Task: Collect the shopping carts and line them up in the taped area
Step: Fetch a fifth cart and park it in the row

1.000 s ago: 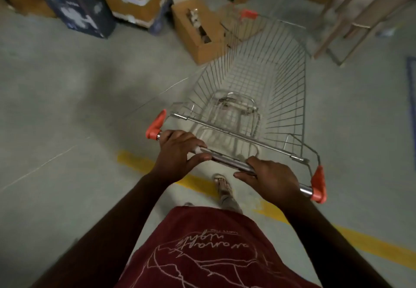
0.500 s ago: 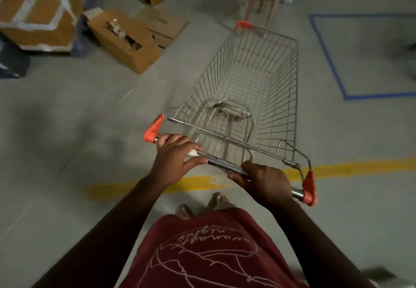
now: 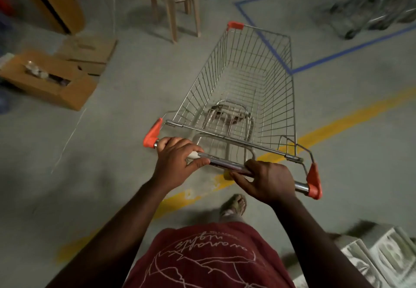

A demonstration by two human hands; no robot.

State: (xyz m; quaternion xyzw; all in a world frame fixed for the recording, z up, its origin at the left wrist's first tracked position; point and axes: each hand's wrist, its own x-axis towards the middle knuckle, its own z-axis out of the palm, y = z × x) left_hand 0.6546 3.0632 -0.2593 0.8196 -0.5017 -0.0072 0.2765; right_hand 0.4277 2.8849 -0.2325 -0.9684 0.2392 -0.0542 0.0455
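Both the left hand (image 3: 177,161) and the right hand (image 3: 267,182) are wrapped round the handle of one shopping cart (image 3: 245,89), wheeling it toward the blue taped area (image 3: 337,56) at 1 o'clock. Next, I judge: steer right, nesting behind the blurred parked carts (image 3: 378,6), count unclear

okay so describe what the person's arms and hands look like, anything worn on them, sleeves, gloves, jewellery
Both forearms are bare to the frame's lower edge, with no sleeve cuff in view. The left hand and right hand wear no gloves, and no rings, watch or bracelets show. Below them is a maroon T-shirt printed with white line art and script lettering. One foot wears a sandal.
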